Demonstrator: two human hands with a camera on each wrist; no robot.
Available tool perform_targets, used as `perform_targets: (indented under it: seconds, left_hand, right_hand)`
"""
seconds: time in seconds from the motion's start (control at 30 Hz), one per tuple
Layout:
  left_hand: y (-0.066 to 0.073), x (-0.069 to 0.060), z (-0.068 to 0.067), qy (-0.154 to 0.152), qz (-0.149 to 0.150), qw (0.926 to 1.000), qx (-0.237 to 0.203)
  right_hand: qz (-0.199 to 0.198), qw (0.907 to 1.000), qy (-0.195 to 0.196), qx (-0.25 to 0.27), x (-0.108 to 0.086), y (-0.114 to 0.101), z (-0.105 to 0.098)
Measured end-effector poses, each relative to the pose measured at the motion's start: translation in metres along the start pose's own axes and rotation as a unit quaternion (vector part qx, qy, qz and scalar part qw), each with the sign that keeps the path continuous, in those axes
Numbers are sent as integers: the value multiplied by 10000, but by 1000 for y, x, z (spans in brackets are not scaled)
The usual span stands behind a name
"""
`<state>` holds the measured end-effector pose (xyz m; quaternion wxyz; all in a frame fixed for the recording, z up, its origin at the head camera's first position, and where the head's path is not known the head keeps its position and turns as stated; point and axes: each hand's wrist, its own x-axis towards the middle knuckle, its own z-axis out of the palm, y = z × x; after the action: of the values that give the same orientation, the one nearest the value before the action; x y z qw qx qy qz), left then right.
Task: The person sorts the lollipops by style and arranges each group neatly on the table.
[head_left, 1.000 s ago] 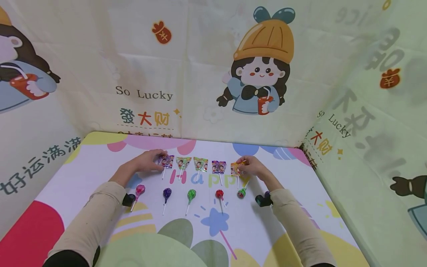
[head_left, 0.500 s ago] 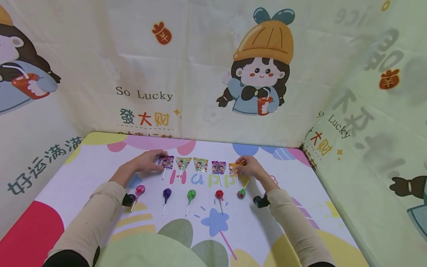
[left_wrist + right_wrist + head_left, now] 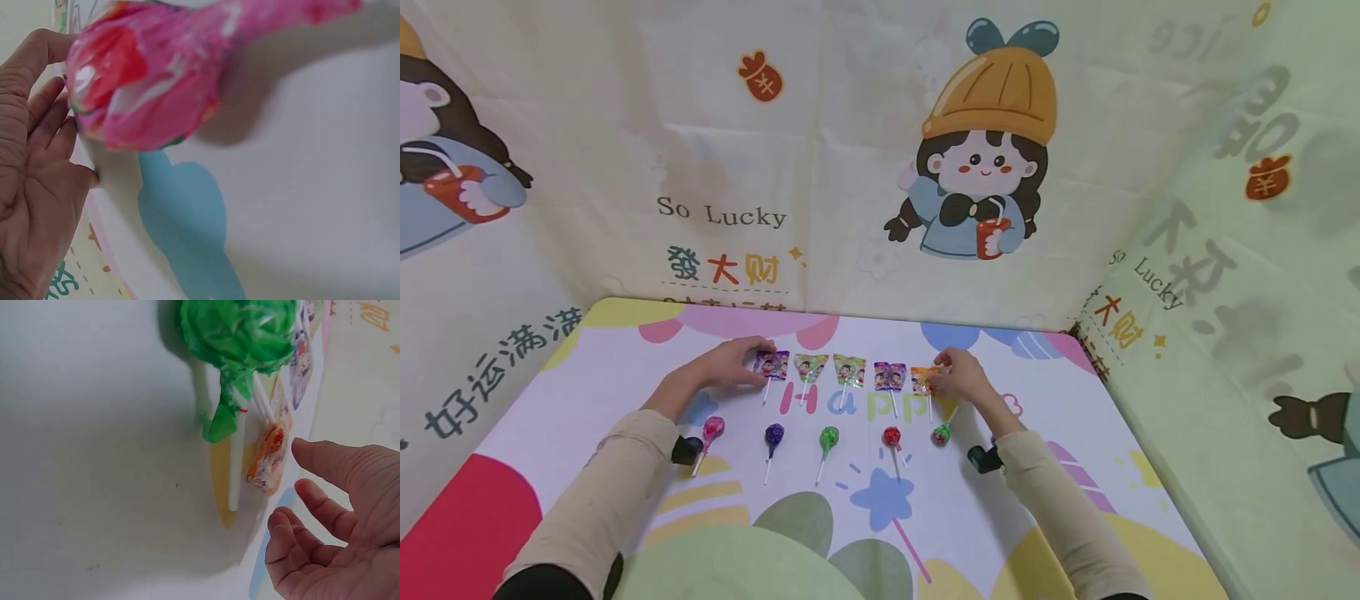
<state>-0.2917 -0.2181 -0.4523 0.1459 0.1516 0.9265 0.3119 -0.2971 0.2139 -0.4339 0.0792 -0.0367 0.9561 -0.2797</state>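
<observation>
In the head view my left hand lies beside a purple-wrapped flat lollipop, with thumb and index at its left edge. The left wrist view shows this hand with loosely bent fingers, partly behind a round pink lollipop; its contact with the purple one is hidden. My right hand is at an orange-wrapped flat lollipop at the row's right end. In the right wrist view its fingers are loosely bent, and a small gap separates the thumb from the orange wrapper.
Two green flat lollipops and another purple one fill the back row. The front row has round lollipops: purple, green, red and red-green. Patterned cloth walls border the table.
My right hand and the orange lollipop have shifted slightly left, closer to the purple one beside it. The left hand stays in place. The head view has drifted a little.
</observation>
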Motion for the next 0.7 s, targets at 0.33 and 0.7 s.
perform_targets:
  seconds: [0.33, 0.7]
  left_hand:
    - [-9, -14, -8, 148, 176, 9997, -44]
    - [-12, -53, -11, 737, 203, 9967, -287]
  right_hand:
    - [-553, 9969, 261, 495, -17, -3, -5]
    - [-545, 9926, 467, 983, -42, -11, -11]
